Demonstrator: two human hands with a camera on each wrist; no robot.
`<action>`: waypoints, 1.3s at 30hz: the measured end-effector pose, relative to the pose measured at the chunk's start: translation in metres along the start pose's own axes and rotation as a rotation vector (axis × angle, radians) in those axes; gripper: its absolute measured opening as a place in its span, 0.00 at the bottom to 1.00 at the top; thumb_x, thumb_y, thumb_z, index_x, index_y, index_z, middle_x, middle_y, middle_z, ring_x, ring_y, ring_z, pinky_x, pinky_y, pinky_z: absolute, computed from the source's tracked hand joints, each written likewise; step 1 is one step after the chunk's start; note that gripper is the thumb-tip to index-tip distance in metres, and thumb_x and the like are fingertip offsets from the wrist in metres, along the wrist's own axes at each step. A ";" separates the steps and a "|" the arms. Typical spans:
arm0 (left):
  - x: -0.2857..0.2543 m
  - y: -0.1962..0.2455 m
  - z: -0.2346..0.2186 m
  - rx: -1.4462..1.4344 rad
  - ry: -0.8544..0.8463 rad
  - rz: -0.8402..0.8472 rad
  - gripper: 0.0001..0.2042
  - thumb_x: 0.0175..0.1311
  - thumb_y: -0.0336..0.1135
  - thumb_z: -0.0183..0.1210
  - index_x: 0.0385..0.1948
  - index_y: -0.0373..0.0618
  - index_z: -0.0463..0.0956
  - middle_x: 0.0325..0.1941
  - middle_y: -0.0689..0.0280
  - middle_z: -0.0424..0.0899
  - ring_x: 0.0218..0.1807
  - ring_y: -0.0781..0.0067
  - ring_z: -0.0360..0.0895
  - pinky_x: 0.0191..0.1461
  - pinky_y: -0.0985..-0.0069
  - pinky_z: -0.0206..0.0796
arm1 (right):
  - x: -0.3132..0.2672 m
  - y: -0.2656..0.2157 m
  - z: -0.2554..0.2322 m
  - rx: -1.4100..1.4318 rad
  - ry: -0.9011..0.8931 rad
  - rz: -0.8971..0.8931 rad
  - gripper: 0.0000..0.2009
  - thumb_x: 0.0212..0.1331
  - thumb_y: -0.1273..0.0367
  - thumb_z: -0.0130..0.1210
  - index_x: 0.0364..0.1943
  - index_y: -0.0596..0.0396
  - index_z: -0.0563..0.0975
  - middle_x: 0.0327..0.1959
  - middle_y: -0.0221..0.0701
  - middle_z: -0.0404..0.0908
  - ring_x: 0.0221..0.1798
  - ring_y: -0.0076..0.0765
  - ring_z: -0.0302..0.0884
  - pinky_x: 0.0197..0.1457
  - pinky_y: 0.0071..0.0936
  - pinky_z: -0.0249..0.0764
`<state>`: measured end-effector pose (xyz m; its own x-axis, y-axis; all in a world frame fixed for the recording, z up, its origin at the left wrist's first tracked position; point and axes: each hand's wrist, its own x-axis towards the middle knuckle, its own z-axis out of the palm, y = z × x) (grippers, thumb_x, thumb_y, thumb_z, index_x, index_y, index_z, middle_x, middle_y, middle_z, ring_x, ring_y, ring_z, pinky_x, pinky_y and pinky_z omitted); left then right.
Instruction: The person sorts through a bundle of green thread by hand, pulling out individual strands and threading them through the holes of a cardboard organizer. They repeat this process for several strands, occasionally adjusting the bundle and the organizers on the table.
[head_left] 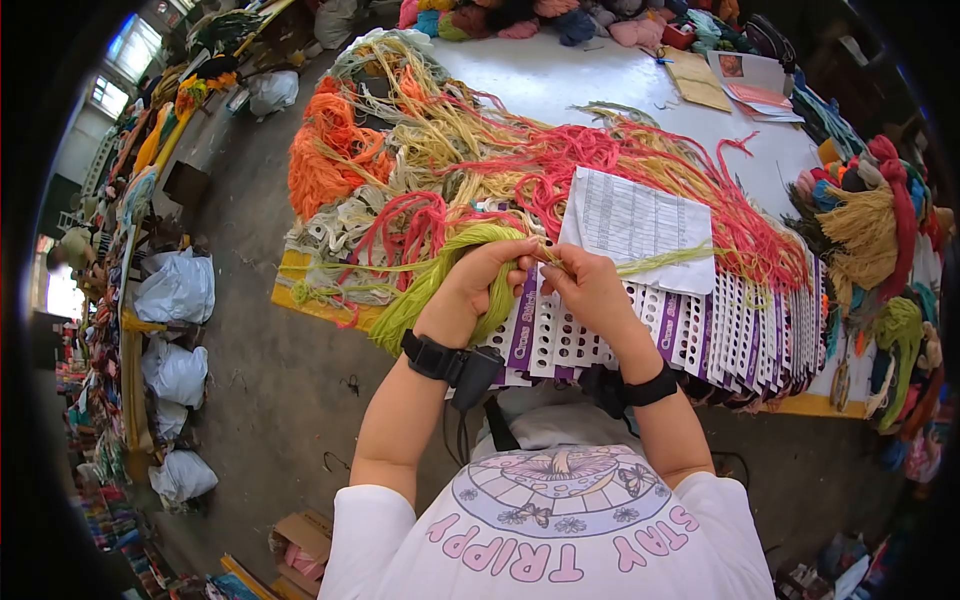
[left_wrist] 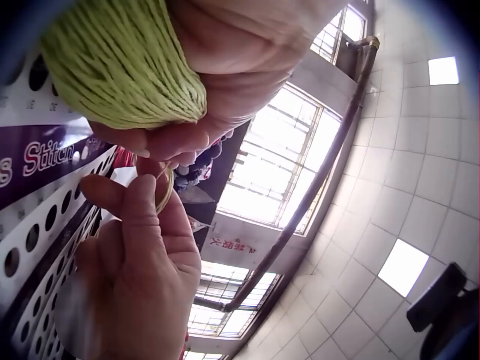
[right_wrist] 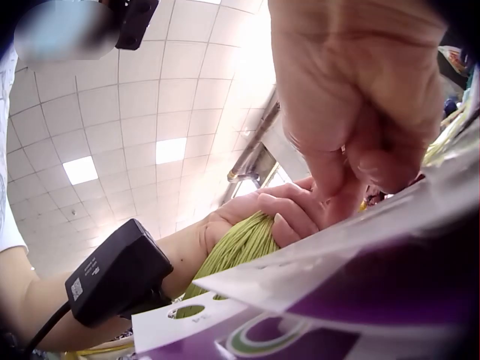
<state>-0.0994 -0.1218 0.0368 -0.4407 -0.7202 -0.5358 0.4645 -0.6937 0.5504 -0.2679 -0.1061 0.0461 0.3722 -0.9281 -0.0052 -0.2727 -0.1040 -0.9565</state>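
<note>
My left hand [head_left: 488, 278] grips a thick skein of lime-green yarn [head_left: 432, 280] that hangs down over the table's front edge. The same green yarn [left_wrist: 120, 64] fills the top of the left wrist view, wrapped under the fingers. My right hand [head_left: 585, 285] pinches a thin strand [head_left: 665, 260] of that yarn right beside the left fingertips; the strand runs right across a printed paper sheet [head_left: 640, 225]. Both hands hover over a fanned row of white and purple punched thread cards [head_left: 700, 335]. In the right wrist view the green yarn [right_wrist: 236, 247] shows behind a purple card [right_wrist: 360, 300].
A heap of orange, cream, yellow and pink yarn [head_left: 450, 150] covers the white table [head_left: 560, 80]. Tassels and bundles [head_left: 880, 230] crowd the right edge, papers [head_left: 745, 85] lie at the far right. White bags [head_left: 178, 285] line the grey floor on the left.
</note>
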 end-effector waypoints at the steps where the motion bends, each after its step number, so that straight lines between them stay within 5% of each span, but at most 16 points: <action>1: -0.003 0.001 0.003 0.001 0.009 0.002 0.07 0.57 0.34 0.51 0.31 0.42 0.71 0.18 0.74 0.68 0.17 0.87 0.62 0.22 0.89 0.56 | 0.001 0.003 0.002 -0.022 0.007 -0.029 0.10 0.54 0.68 0.50 0.40 0.55 0.71 0.19 0.31 0.77 0.18 0.19 0.71 0.20 0.17 0.63; 2: -0.006 0.002 0.008 0.028 0.051 0.030 0.06 0.56 0.35 0.52 0.30 0.43 0.71 0.18 0.74 0.68 0.18 0.86 0.63 0.22 0.89 0.56 | 0.001 0.005 0.003 -0.043 0.015 -0.057 0.11 0.55 0.67 0.50 0.41 0.54 0.71 0.18 0.29 0.76 0.17 0.17 0.69 0.18 0.16 0.62; 5: -0.009 -0.003 0.013 0.129 0.065 0.081 0.06 0.53 0.35 0.55 0.28 0.44 0.72 0.18 0.74 0.69 0.19 0.86 0.64 0.22 0.89 0.56 | -0.001 -0.013 -0.008 0.456 -0.103 0.233 0.12 0.58 0.62 0.47 0.43 0.51 0.70 0.15 0.23 0.71 0.13 0.13 0.61 0.14 0.12 0.55; 7: -0.006 -0.009 0.005 0.229 -0.071 0.070 0.07 0.52 0.36 0.57 0.29 0.43 0.73 0.18 0.74 0.69 0.19 0.85 0.64 0.22 0.89 0.56 | -0.002 -0.010 -0.010 0.618 -0.194 0.250 0.15 0.59 0.58 0.44 0.45 0.50 0.68 0.13 0.21 0.66 0.11 0.11 0.56 0.12 0.10 0.51; 8: -0.007 -0.008 0.004 0.180 -0.100 0.037 0.10 0.53 0.31 0.55 0.37 0.41 0.71 0.20 0.71 0.70 0.22 0.85 0.67 0.25 0.88 0.59 | -0.002 -0.008 -0.011 0.699 -0.240 0.258 0.16 0.59 0.56 0.43 0.46 0.49 0.67 0.13 0.20 0.64 0.10 0.10 0.53 0.12 0.09 0.49; 14: -0.005 -0.008 0.001 0.120 -0.095 0.034 0.09 0.53 0.30 0.56 0.35 0.42 0.71 0.21 0.71 0.72 0.21 0.85 0.68 0.24 0.88 0.61 | -0.003 -0.009 -0.015 0.989 -0.333 0.313 0.18 0.60 0.55 0.40 0.47 0.50 0.64 0.13 0.22 0.63 0.10 0.09 0.45 0.10 0.09 0.46; 20: -0.005 -0.001 -0.002 -0.041 -0.127 -0.080 0.05 0.54 0.34 0.54 0.28 0.45 0.72 0.19 0.74 0.71 0.17 0.87 0.65 0.20 0.87 0.60 | -0.004 -0.013 -0.017 0.647 -0.199 0.261 0.15 0.55 0.60 0.51 0.42 0.51 0.66 0.13 0.21 0.65 0.12 0.11 0.54 0.13 0.10 0.51; 26: -0.007 0.006 -0.005 -0.115 -0.190 -0.102 0.07 0.58 0.34 0.50 0.32 0.43 0.72 0.19 0.75 0.71 0.16 0.87 0.66 0.22 0.85 0.64 | -0.007 -0.014 -0.006 -0.125 -0.033 0.082 0.13 0.50 0.65 0.56 0.36 0.54 0.69 0.14 0.20 0.65 0.19 0.15 0.63 0.22 0.14 0.59; 29: -0.008 0.004 -0.005 -0.196 -0.211 -0.060 0.08 0.58 0.33 0.49 0.34 0.42 0.73 0.19 0.76 0.71 0.15 0.87 0.67 0.23 0.85 0.65 | -0.003 -0.004 -0.002 -0.019 -0.127 0.111 0.13 0.52 0.65 0.54 0.40 0.52 0.70 0.13 0.19 0.63 0.15 0.12 0.58 0.17 0.12 0.55; 32: -0.016 0.006 0.004 -0.118 -0.194 -0.008 0.08 0.56 0.33 0.52 0.35 0.41 0.73 0.19 0.76 0.71 0.16 0.87 0.66 0.21 0.86 0.63 | -0.008 -0.017 -0.012 0.790 -0.297 0.258 0.17 0.57 0.59 0.48 0.48 0.49 0.67 0.11 0.18 0.58 0.11 0.10 0.49 0.12 0.09 0.48; 35: -0.023 -0.003 0.018 0.090 -0.069 0.109 0.12 0.55 0.31 0.53 0.40 0.38 0.71 0.21 0.72 0.72 0.20 0.85 0.66 0.23 0.87 0.61 | -0.005 -0.015 -0.015 1.070 -0.408 0.242 0.21 0.60 0.53 0.39 0.55 0.45 0.61 0.11 0.18 0.55 0.10 0.09 0.41 0.09 0.07 0.41; 39: -0.017 -0.014 0.013 0.117 -0.114 0.173 0.07 0.54 0.31 0.56 0.33 0.41 0.73 0.21 0.71 0.73 0.22 0.85 0.67 0.25 0.88 0.58 | -0.004 -0.008 -0.012 1.214 -0.549 0.283 0.23 0.61 0.51 0.35 0.57 0.45 0.59 0.12 0.19 0.56 0.09 0.09 0.41 0.09 0.08 0.43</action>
<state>-0.1082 -0.0997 0.0467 -0.4495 -0.8198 -0.3548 0.4511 -0.5512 0.7020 -0.2784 -0.1061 0.0572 0.8141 -0.5746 -0.0844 0.4411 0.7063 -0.5536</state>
